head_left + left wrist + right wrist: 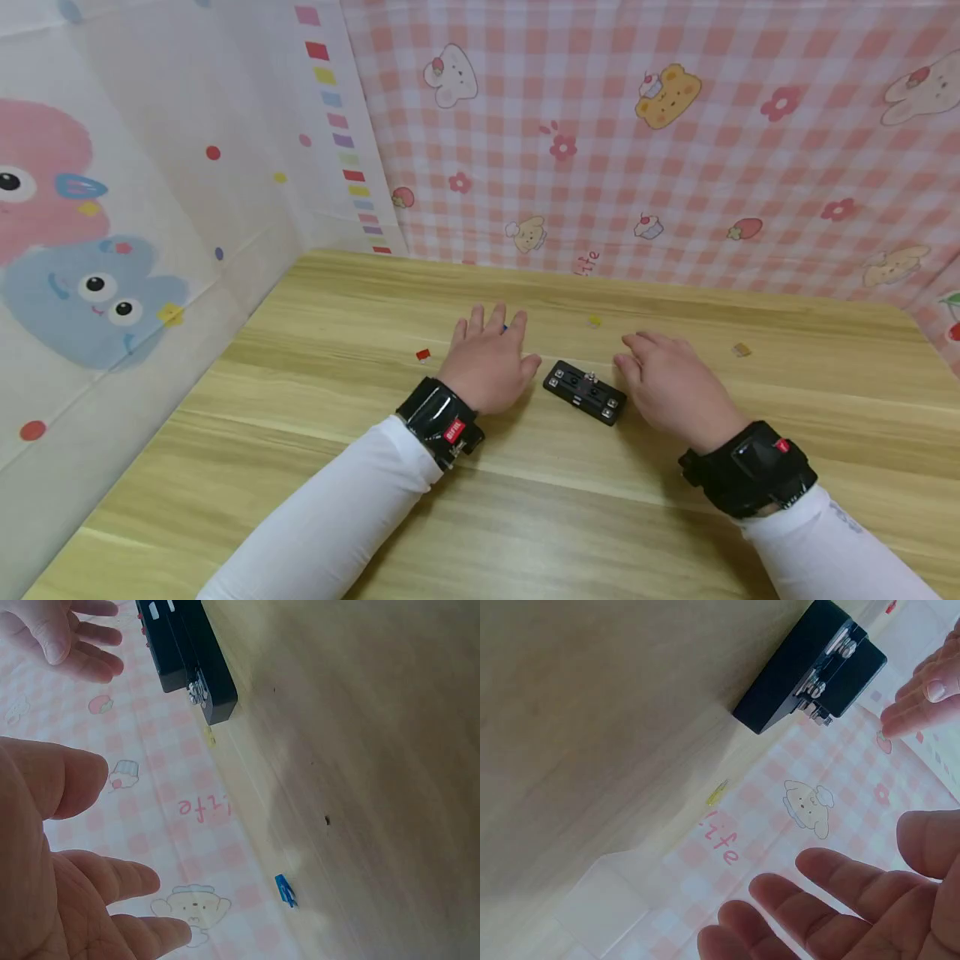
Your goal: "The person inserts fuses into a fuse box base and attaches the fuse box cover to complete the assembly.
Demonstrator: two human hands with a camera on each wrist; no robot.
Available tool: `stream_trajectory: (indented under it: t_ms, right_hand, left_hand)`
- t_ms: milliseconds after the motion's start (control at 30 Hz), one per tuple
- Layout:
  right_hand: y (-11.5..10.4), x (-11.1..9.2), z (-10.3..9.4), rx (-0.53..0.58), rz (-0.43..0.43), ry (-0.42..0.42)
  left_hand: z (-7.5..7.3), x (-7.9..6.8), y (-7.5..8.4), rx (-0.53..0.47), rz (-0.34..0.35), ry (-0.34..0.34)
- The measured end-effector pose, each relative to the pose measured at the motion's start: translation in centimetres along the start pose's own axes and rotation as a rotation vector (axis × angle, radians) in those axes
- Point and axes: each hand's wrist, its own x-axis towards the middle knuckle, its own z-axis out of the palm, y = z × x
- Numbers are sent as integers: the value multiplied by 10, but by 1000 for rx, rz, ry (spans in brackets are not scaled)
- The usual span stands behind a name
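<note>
A black fuse block with metal screw terminals lies slantwise on the wooden table between both hands. My left hand is on its left, palm down, fingers spread and holding nothing. A small blue blade fuse lies by those fingers, mostly covered by them in the head view. On the block's right, my right hand has its fingers loosely extended, with nothing in them. Farther back lies a yellow blade fuse. A red one is left of the left hand, and a tan, see-through one right of the right hand.
The light wooden table ends at a pink checked cloth hanging along the back. A white cloth with cartoon prints hangs along the left side. Each wrist wears a black strap over a white sleeve.
</note>
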Motion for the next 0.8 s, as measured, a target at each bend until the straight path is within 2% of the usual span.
stream_trajectory:
  t_ms: [233,567,800]
  right_hand:
    - [2,-4,-5,16,20,-37]
    - [5,-8,-8,47,44,-38]
    - [4,-10,-3,24,-11,-61]
  left_hand:
    - [1,-3,-1,-39,21,24]
    - [5,-9,-7,-98,-5,50]
    - [9,-12,-13,-98,-17,41]
